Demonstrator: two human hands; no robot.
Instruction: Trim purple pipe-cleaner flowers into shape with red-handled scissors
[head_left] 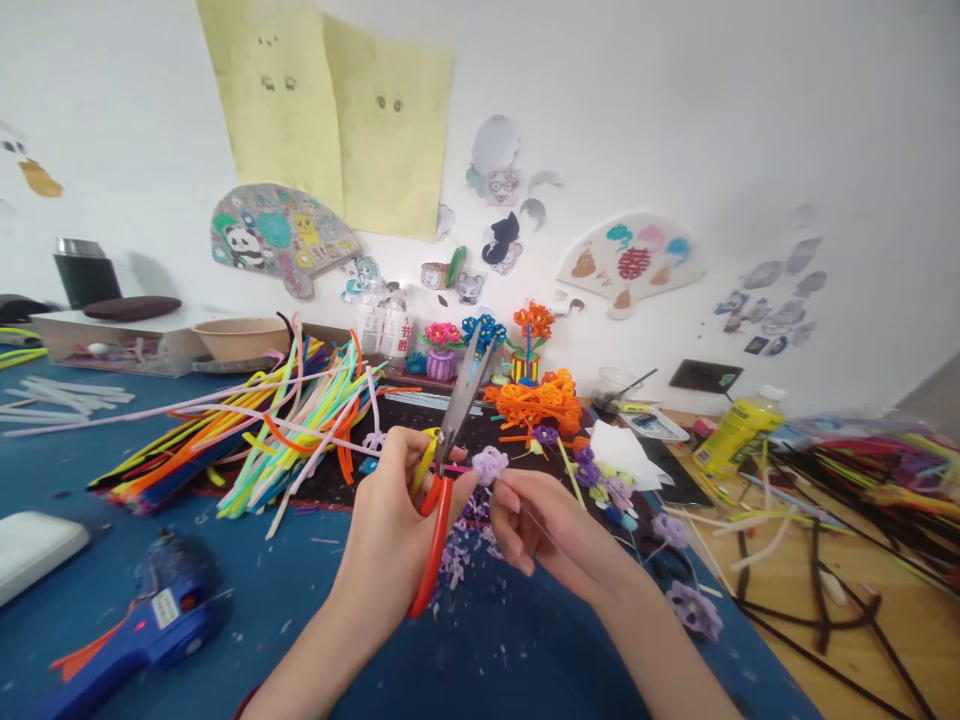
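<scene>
My left hand [382, 530] is closed round a pair of red-handled scissors [433, 540], whose slightly parted blades point up and away. A bit of yellow shows by its fingers; I cannot tell whether it belongs to the scissors. Between my two hands is a small lilac pipe-cleaner flower [490, 465], pinched at its right side by the fingertips of my right hand [551, 525]. The left thumb is close to the flower's lower left. A thin pink strip crosses behind the scissors near it. Purple fuzz clippings [456, 562] lie on the mat below.
Bundles of coloured pipe cleaners [300, 430] spread at left, behind a blue glue gun [161, 610]. Orange pipe-cleaner pieces [540, 405] and potted flowers [441, 352] stand at the back. Purple flowers [694, 610], a yellow bottle [739, 435] and black strips [821, 600] are at right.
</scene>
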